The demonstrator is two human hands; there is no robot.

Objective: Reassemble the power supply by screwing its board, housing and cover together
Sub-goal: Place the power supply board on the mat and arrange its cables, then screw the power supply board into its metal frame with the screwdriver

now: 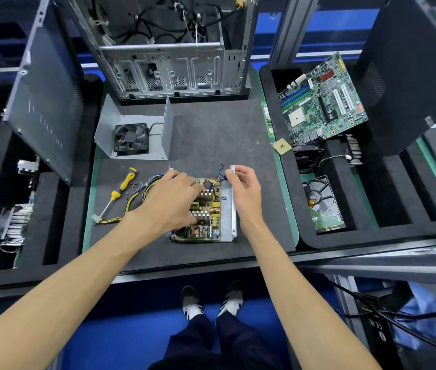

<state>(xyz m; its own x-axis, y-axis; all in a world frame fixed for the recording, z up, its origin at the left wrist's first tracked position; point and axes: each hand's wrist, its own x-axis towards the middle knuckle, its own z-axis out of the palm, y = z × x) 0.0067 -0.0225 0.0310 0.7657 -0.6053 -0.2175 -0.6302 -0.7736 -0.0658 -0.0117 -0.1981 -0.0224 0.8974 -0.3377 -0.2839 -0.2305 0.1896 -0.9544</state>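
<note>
Seen from the head camera, looking down over both bare forearms, the power supply board (206,212) lies in its grey metal housing (228,209) near the front edge of the dark mat on the table (211,134), the housing's upright side wall running along the board's right edge. The left hand (170,201) lies palm down across the board's left half, fingers spread and bent over the heat sinks and the far corner; whether it grips anything there I cannot tell. The right hand (246,192) is raised just beside the housing's right wall, its thumb and fingers curled and pinching the far top end of that wall. A bundle of yellow, black and blue cables (142,193) runs out from under the left hand towards the left, ending in a white connector (96,218). Beside the cables lies a yellow-handled screwdriver (121,190), with a few small dark screws (133,184) scattered between it and the bundle. Further back on the mat stands the grey cover (134,132), open side up, with a black fan (131,138) mounted in its floor. Behind it stands an empty computer case (169,49) with loose wiring inside. To the right, a black foam tray (278,108) holds a green motherboard (323,100) leaning at a tilt, a processor chip (281,146) on its near-left rim, and a hard drive (325,205) in a slot. A dark side panel (44,102) leans on the left. Below the table edge, two dark shoes with white stripes stand on a blue floor (121,332).
</note>
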